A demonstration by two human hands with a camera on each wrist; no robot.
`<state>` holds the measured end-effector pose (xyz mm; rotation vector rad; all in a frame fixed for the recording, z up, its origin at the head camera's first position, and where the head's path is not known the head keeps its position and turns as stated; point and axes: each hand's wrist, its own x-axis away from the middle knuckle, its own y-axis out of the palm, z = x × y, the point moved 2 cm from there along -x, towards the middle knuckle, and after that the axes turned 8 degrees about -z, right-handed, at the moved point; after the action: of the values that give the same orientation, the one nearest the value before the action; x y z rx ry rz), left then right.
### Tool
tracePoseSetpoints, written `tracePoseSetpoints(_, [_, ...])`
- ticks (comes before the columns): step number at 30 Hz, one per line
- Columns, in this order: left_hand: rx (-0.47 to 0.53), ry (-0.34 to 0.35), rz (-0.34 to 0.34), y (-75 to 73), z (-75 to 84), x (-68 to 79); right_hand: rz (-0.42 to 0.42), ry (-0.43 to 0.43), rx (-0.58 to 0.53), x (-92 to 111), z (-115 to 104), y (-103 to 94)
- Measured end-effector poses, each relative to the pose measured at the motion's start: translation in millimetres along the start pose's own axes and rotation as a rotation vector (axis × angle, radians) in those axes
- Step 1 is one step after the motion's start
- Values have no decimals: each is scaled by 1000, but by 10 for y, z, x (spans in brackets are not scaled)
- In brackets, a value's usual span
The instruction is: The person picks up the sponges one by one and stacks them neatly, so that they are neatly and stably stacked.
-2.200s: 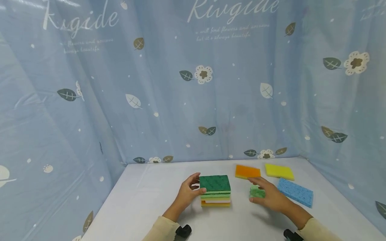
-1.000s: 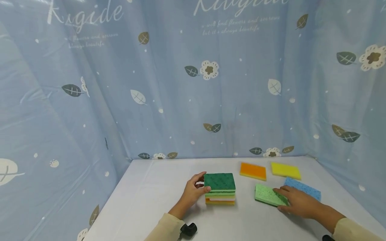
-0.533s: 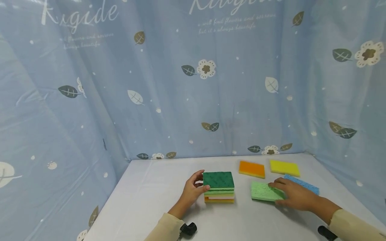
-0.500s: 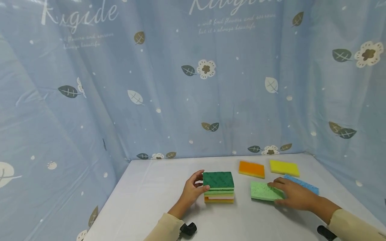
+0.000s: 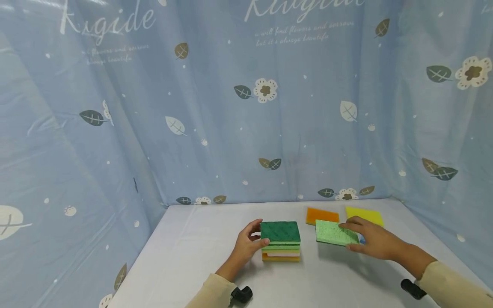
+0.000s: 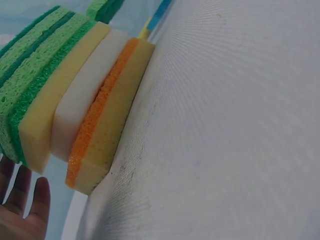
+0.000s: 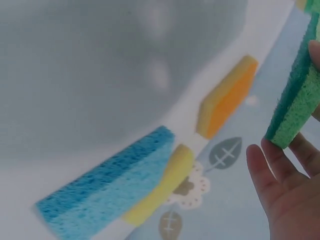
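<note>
A stack of sponges (image 5: 280, 231) stands mid-table, with a dark green scouring face on top. In the left wrist view its layers (image 6: 75, 95) are green, cream, white and orange-yellow. My left hand (image 5: 245, 244) rests at the stack's left side, thumb by the front corner and fingers toward the back. My right hand (image 5: 379, 240) pinches a light green sponge (image 5: 334, 232) by its right end, raised off the table to the right of the stack. The right wrist view shows that sponge's darker green layer (image 7: 299, 82).
An orange sponge (image 5: 319, 215) and a yellow sponge (image 5: 363, 214) lie at the back right. A blue sponge (image 7: 107, 185) lies beside the yellow one, mostly hidden by my right hand in the head view. Blue patterned curtain (image 5: 215, 107) surrounds the white table (image 5: 200, 239).
My right hand has taken hold of the light green sponge, turned it light side up and lifted it off the table. My left hand stays at the stack.
</note>
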<state>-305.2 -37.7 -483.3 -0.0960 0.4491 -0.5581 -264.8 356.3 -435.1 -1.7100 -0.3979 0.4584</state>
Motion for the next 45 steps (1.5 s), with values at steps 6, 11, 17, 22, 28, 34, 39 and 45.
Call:
tracePoseSetpoints(6, [1,0,0,9,-3,1,32,19,-11,-54,-47,-53])
tracePoseSetpoints(11, [-15,16,14,5,-16,0,52,19,-22,-107,-109,-85])
tracePoseSetpoints(17, [0,19,15,1,-31,13,50,15,-45,-147,-205,-167])
tracePoseSetpoints(22, [17,14,4,-2,-43,11,67,-26,-18,-197,-298,-232])
tracePoseSetpoints(28, [39,18,-4,1,-32,8,67,-41,-54,-304,-388,-230])
tracePoseSetpoints(34, [36,14,-7,7,-24,14,43,-43,-98,-392,-441,-175])
tracePoseSetpoints(39, [41,11,-7,15,-15,14,16,-49,-114,-444,-497,-141])
tracePoseSetpoints(45, [45,12,7,18,-3,9,18,-92,-102,-551,-612,-135])
